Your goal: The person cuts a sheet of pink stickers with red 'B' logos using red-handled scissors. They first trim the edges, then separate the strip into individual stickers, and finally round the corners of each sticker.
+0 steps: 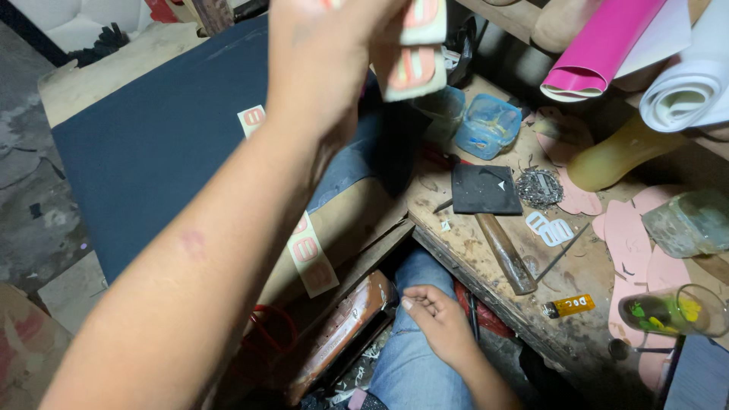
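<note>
**Strips held high over a cluttered workbench**

Strips (414,45) of pale material with red-orange oval marks sit at the top of the view, pinched in the left hand (326,57), which is raised close to the camera on an outstretched forearm; its fingers are closed on the strips, though the fingertips themselves run out of frame. A matching longer strip (310,254) lies below on brown cardboard beside a dark blue sheet (152,144). The right hand (440,319) rests low on the person's jeans-clad knee (414,364), holding nothing, fingers loosely curled (thumb and forefinger nearly meeting). On the wooden bench (471,235) to the right lie a hammer (497,228), a small black square pad (486,190), an orange lighter (569,306) and pink cut-out shapes (626,235). A pink roll (600,53) lies above.
</note>
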### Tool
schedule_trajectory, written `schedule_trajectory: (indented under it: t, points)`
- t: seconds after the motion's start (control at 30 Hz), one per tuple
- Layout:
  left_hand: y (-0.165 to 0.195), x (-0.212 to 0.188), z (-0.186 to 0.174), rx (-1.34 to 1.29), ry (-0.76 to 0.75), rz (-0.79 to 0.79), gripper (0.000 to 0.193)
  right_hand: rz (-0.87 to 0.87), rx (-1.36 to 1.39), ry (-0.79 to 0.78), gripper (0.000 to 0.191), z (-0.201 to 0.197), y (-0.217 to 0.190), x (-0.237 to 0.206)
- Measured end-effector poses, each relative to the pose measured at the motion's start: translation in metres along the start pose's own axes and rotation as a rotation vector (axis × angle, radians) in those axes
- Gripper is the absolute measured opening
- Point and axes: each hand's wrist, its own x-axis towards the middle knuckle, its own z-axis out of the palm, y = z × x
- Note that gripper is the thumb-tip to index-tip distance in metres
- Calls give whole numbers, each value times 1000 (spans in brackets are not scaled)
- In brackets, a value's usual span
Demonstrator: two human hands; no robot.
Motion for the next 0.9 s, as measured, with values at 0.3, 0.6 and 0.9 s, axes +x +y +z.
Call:
schedule_trajectory:
  t: [0.3, 0.6, 0.9]
  points:
    - [-79, -183, 12, 143, 487, -656, 43, 59, -5, -100, 31, 7, 25, -15]
    - [-60, -324, -39, 208, 253, -959, 50, 49, -118, -253, 23, 31, 8, -34]
    - [46, -385, -90, 1441, 450, -213, 32, -506, -433, -412, 27, 129, -74, -41]
